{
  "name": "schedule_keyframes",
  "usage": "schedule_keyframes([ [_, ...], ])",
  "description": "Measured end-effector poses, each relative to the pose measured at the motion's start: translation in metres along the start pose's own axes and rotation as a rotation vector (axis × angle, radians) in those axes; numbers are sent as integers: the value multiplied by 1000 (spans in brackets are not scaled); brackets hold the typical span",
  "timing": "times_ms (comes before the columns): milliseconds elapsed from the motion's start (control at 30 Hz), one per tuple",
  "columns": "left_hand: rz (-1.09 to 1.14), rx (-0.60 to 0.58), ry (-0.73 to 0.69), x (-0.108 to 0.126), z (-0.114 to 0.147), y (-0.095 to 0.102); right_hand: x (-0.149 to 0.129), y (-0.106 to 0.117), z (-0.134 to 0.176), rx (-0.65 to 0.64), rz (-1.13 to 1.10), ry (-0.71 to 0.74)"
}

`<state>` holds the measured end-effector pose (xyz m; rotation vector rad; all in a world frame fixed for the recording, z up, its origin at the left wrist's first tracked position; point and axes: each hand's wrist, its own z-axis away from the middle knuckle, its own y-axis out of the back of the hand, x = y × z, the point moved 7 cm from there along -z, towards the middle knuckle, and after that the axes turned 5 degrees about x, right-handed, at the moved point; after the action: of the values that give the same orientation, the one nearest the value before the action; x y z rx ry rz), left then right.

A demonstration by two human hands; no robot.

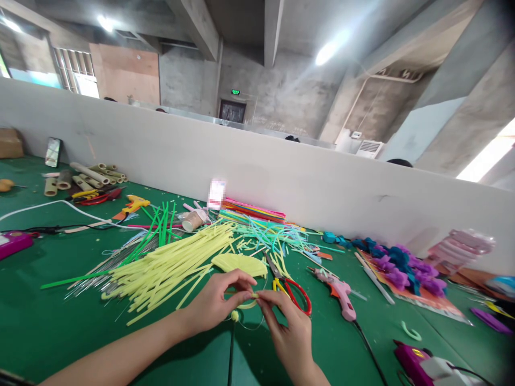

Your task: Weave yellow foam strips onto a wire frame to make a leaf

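Observation:
My left hand [213, 301] and my right hand [290, 328] meet at the front middle of the table. Thumbs and fingertips pinch a small yellow chenille stem [254, 295] between them; the fingers partly hide it. Just below hangs or lies a little yellow ball [235, 316] beside a thin wire loop; whether they join the stem I cannot tell. Beyond the fingers lies a flat, fan-shaped yellow piece [240, 264]. Scissors [298, 296] with red and yellow handles rest close to my right hand, blades pointing away.
Yellow chenille stems [173, 262] spread in a pile at left, with green ones [163, 225] behind. A pink glue gun [340, 295] lies at right, a yellow one [135, 203] far left. Purple and teal fuzzy pieces [402, 268] sit near the white partition [257, 161].

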<state>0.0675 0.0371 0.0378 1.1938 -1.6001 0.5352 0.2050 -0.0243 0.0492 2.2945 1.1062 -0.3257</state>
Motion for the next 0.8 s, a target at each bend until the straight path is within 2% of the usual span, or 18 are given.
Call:
schedule_keyframes([
  [800, -13, 4, 0, 0, 0, -1, -1, 2, -1, 12, -1, 17],
])
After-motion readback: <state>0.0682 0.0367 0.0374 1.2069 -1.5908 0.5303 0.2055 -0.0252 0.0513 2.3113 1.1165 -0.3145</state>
